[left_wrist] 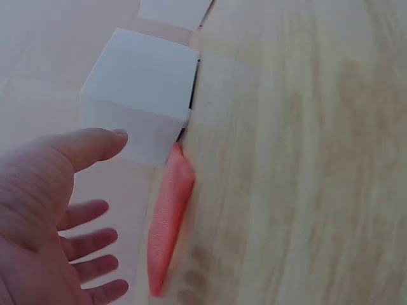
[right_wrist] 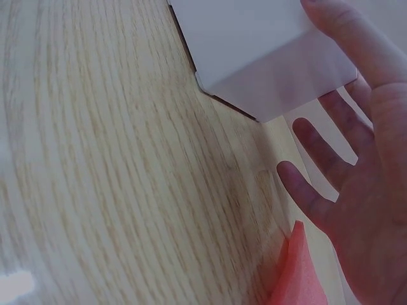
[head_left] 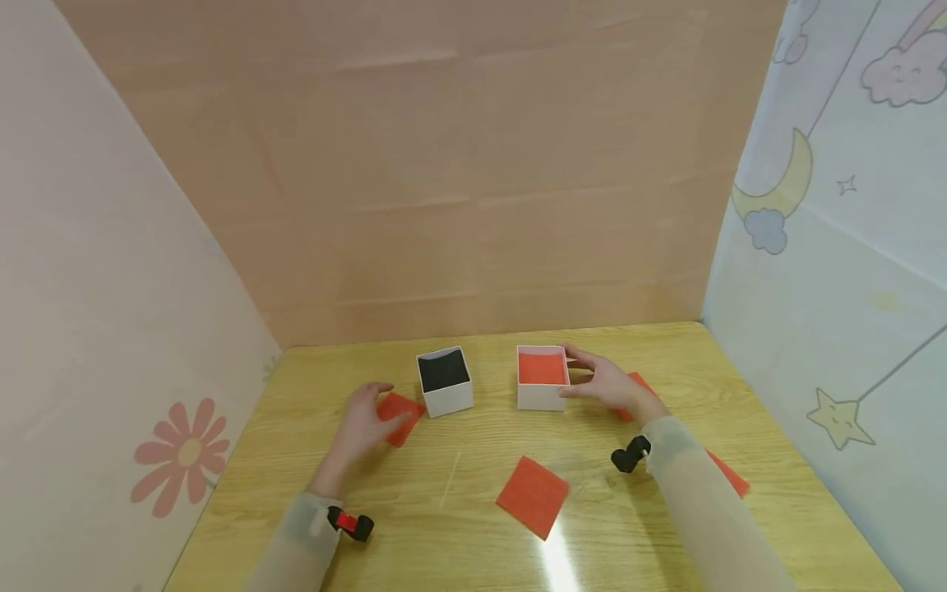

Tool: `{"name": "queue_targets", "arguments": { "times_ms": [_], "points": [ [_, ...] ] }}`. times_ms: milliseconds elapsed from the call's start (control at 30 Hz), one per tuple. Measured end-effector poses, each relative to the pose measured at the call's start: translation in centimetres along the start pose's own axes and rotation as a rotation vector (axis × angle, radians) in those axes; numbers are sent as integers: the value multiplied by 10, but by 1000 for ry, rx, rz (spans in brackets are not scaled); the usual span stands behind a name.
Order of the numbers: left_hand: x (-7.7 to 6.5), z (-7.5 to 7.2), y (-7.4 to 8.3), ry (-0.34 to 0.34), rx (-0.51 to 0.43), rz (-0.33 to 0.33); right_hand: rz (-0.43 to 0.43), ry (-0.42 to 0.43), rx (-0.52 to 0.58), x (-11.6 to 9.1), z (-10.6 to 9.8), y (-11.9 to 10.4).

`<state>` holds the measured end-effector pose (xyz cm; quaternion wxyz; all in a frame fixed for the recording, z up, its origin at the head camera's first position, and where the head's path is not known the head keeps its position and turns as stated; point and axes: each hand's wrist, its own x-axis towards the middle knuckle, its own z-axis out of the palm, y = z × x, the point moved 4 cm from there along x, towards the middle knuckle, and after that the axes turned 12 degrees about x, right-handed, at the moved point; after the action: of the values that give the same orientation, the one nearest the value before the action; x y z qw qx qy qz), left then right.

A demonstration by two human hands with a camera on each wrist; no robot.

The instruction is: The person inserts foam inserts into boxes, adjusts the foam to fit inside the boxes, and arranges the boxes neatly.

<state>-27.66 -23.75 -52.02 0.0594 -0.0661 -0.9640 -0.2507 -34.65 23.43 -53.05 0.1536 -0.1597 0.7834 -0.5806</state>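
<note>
In the head view my left hand [head_left: 361, 423] hovers over a red cloth square [head_left: 399, 418], thumb and fingers spread apart. The left wrist view shows that cloth [left_wrist: 170, 222] lying slightly crumpled below the fingers, close to a white box [left_wrist: 143, 76]. Black cloth [head_left: 444, 370] fills this left box. My right hand [head_left: 610, 385] holds the right side of a second white box [head_left: 542, 398], thumb at its front corner and a finger behind it. Red cloth [head_left: 542, 367] lies inside that box. Seen from the right wrist, the other fingers [right_wrist: 321, 149] extend loosely beside the box.
Another red cloth square [head_left: 533, 497] lies on the wooden table [head_left: 444, 534] toward the front. Behind the right hand and sleeve, two more red pieces show partly, one near the wrist [head_left: 642, 386] and one farther right [head_left: 728, 474]. Walls stand left, right and behind.
</note>
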Motion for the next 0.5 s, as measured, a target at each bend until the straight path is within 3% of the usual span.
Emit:
{"name": "queue_targets", "arguments": {
  "times_ms": [300,500],
  "points": [
    [-9,13,-3,-43,92,-114,8,-1,25,-2,-1,-3],
    [-14,14,-1,-64,114,-146,-8,-7,12,-4,-1,-5]
  ]
}}
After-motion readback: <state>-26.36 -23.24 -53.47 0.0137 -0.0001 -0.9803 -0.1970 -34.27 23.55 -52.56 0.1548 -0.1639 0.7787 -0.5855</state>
